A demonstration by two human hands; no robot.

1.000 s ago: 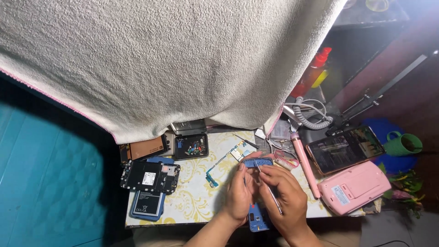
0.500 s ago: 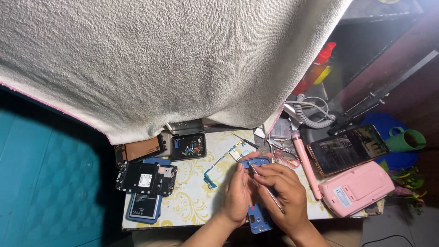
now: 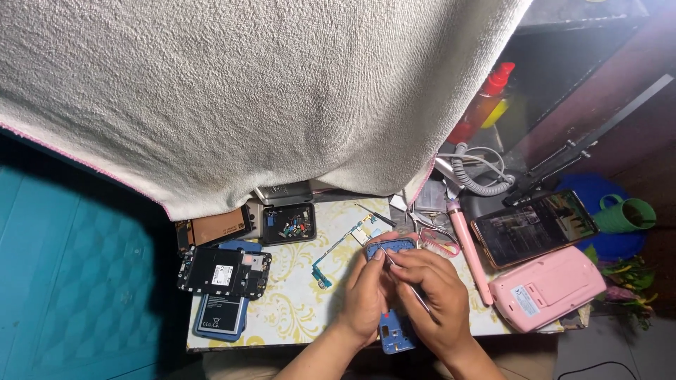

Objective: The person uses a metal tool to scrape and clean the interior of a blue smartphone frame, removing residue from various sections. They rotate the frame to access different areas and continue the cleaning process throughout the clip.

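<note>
At desk [image 3: 296, 309] edge: left hand [image 3: 366, 299] grips blue phone frame [image 3: 391, 248]; right hand [image 3: 433, 299] pinches thin tool [image 3: 405, 281]. Slip risk: tip gouges frame; frame overhangs edge, could drop.

blue phone shell [image 3: 394, 334]: middle hidden by hands | parts tray [image 3: 289, 224]: contents too small

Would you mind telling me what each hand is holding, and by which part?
The left hand grips the blue phone frame along its left edge; the right hand holds a thin tool mid-shaft.
</note>
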